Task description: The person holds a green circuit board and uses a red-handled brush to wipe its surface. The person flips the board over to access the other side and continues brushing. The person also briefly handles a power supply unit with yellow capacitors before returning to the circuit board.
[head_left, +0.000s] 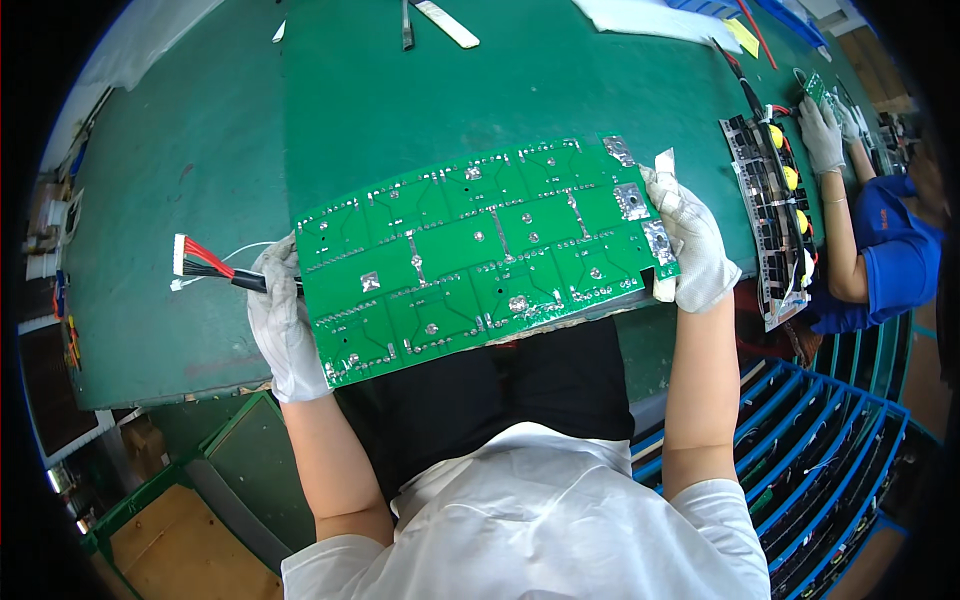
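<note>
A large green circuit board [455, 265] is held up between both hands, its soldered side facing me, tilted slightly with the right end higher. My left hand [283, 320], in a whitish glove, grips its left edge. From that hand sticks out a cable bundle [222, 268] of red and black wires ending in a white connector. My right hand [692, 240], gloved too, closes on the right edge beside several silvery solder pads [632, 202]. Whatever is mounted on the board's far side is hidden.
Under the board lies a green-topped table [200, 150]. A second board assembly [768, 215] with yellow parts stands at its right. Beyond, a co-worker in a blue shirt [900, 235] handles a small green board [822, 95]. A blue slatted rack [800, 450] is lower right.
</note>
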Demonstrator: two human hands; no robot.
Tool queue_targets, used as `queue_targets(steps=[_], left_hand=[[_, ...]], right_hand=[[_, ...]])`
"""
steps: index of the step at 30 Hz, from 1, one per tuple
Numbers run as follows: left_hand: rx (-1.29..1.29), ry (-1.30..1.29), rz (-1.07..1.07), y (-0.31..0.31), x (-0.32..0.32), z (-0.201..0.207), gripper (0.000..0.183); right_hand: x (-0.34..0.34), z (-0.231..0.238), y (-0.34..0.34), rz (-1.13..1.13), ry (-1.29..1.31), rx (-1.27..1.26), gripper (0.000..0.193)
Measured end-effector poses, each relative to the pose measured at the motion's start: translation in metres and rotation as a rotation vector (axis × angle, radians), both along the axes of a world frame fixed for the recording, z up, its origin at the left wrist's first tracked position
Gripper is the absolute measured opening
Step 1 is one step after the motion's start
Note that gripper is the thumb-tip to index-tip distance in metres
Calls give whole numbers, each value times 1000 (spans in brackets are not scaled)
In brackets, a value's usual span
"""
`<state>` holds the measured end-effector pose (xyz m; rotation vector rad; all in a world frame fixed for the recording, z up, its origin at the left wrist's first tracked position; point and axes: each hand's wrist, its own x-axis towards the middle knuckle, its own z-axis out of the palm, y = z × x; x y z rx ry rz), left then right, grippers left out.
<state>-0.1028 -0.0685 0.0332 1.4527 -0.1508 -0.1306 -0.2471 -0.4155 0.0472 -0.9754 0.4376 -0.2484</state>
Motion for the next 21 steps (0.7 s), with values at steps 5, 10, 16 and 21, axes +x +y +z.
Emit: queue_targets(steps=[5, 10, 16, 21], left_hand=[[31, -28, 64, -4, 0, 0, 51], [16, -27, 27, -2, 1, -1, 53], [48, -39, 37, 3, 3, -6, 51], [17, -1, 15, 7, 5, -9, 49]], right_hand=[[-1, -2, 0, -6, 46, -34, 41], [-2, -2, -3, 5, 41, 8, 37], [-2, 3, 0, 20, 20, 6, 37], [-2, 8, 1, 57, 5, -7, 38]])
